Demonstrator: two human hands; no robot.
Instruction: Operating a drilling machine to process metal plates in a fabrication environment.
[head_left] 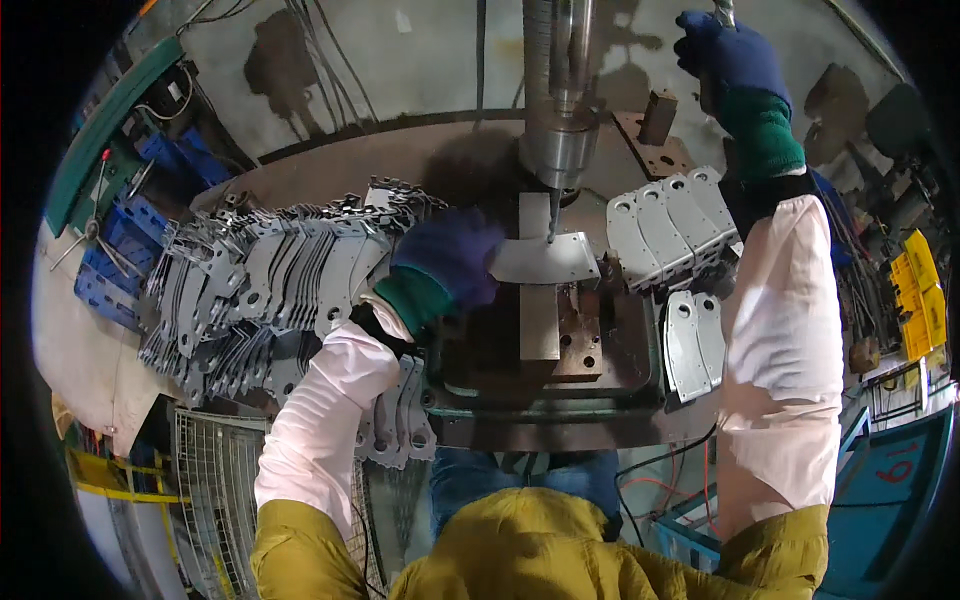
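Observation:
My left hand point(450, 258), in a dark blue glove with a green cuff, is smeared by motion at the left end of a curved grey metal plate point(550, 262). Its fingers are blurred, so whether they grip the plate cannot be told. The plate lies across a steel bar point(540, 325) under a drill press. The drill bit point(554, 212) comes down to the plate's upper edge, beneath the chuck point(562, 150). At the upper right my right hand point(738, 62), gloved alike, is closed around a metal lever handle point(725, 12), whose end shows above the fist.
Stacks of similar plates point(270, 270) crowd the table's left side. More plates point(665, 225) stand in a row at the right, with a few point(692, 345) nearer me. A steel block on a base point(655, 140) sits behind. Yellow bins point(918, 295) are at far right.

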